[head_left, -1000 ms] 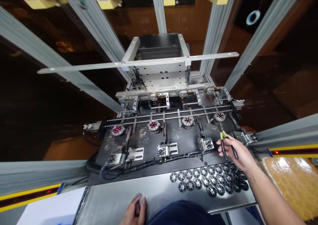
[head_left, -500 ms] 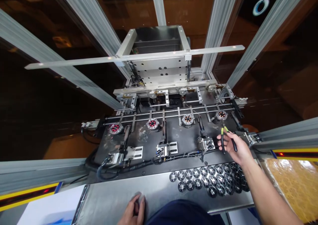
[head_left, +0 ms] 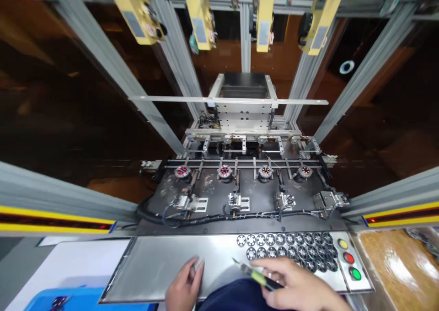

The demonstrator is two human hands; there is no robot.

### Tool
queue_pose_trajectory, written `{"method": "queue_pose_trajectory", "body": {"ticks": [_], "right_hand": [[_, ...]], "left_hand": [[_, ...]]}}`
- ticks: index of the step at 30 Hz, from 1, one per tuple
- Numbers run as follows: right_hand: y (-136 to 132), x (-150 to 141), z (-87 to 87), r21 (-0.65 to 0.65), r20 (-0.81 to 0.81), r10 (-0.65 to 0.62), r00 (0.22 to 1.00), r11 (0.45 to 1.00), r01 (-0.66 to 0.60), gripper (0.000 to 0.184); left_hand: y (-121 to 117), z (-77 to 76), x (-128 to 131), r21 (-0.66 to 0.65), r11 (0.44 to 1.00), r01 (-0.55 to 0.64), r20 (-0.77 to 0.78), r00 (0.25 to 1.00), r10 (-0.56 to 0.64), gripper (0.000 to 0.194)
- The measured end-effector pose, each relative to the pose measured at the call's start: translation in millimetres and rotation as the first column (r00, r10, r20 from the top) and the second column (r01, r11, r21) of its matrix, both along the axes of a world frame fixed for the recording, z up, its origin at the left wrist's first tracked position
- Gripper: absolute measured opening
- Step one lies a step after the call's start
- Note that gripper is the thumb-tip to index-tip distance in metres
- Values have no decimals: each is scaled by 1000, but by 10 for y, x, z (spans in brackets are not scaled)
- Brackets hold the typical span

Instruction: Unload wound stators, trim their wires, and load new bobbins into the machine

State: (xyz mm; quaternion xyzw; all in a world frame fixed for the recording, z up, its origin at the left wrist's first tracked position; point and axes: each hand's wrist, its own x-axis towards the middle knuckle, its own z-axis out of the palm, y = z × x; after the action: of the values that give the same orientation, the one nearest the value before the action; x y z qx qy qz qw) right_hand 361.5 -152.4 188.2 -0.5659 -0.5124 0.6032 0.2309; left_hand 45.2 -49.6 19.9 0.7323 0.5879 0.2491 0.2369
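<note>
Right hand [head_left: 291, 281] clamped round pliers [head_left: 258, 277], fingers pointing left, nose jutting past fingertips; black round parts [head_left: 261, 240] just beyond it. Left hand [head_left: 184, 284] over bench [head_left: 154, 260], fingers curled, can't tell if gripping.

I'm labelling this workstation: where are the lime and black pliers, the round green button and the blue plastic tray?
Lime and black pliers [head_left: 258, 276], head view: lime part of the handle.
Round green button [head_left: 356, 274], head view: middle of its cap.
Blue plastic tray [head_left: 103, 297], head view: bare blue surface.

Four yellow units [head_left: 196, 5] (grey panels [head_left: 199, 30] on them) hang overhead.
</note>
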Motion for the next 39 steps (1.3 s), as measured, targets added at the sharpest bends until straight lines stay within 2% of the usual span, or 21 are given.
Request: {"method": "queue_pose_trajectory", "body": {"ticks": [4,7,10,13,16,18,20,23,25,28,30,32,33,35,37,39], "right_hand": [[517,-737,-480,83,302,94,949,989,-124,44],[736,-1192,-833,121,447,147,882,968,-222,46],[798,-1447,-1075,153,539,156,828,948,-278,41],[826,-1548,-1206,187,592,151,792,930,-317,35],[833,-1564,-1243,229,642,146,753,900,-371,32],[807,-1516,-1195,251,700,130,703,876,-412,34],[771,-1384,-1058,272,759,109,642,843,-465,36],[808,-984,-669,327,805,94,586,754,-570,30],[992,-607,-341,392,817,60,574,673,-628,29],[1568,-34,60,483,829,-52,557,569,-666,33],[2070,247,162,513,834,-106,542,512,-689,32],[2541,407,110,520,839,-118,531,461,-719,29],[2735,445,39,520,842,-119,527,443,-730,28],[3009,466,-153,518,845,-118,521,422,-744,28],[3143,457,-349,517,846,-119,519,415,-748,29],[3186,452,-503,519,845,-120,520,416,-747,28]], "left_hand": [[-123,220,114,-64,989,134,78,989,-129,43],[-218,290,214,-122,978,170,93,983,-159,39],[-238,285,277,-160,978,135,73,990,-124,37],[-211,277,320,-200,974,111,43,994,-104,38],[-168,294,378,-231,968,101,19,995,-99,39],[-137,319,401,-238,965,113,11,993,-114,35],[-92,376,361,-230,963,143,11,989,-145,29],[83,600,113,-167,974,155,-2,987,-158,23],[346,874,-148,-85,989,123,-31,992,-126,25],[1011,1396,-468,73,993,96,-95,992,-89,31],[1570,1706,-507,157,980,124,-153,983,-100,37],[2124,1896,-390,197,957,212,-233,958,-165,39],[2373,1932,-291,200,941,273,-277,937,-212,42],[2778,1895,-63,178,906,383,-365,881,-301,45],[3046,1754,139,132,877,462,-445,818,-364,40],[3197,1579,275,82,854,514,-506,760,-409,37]]}}
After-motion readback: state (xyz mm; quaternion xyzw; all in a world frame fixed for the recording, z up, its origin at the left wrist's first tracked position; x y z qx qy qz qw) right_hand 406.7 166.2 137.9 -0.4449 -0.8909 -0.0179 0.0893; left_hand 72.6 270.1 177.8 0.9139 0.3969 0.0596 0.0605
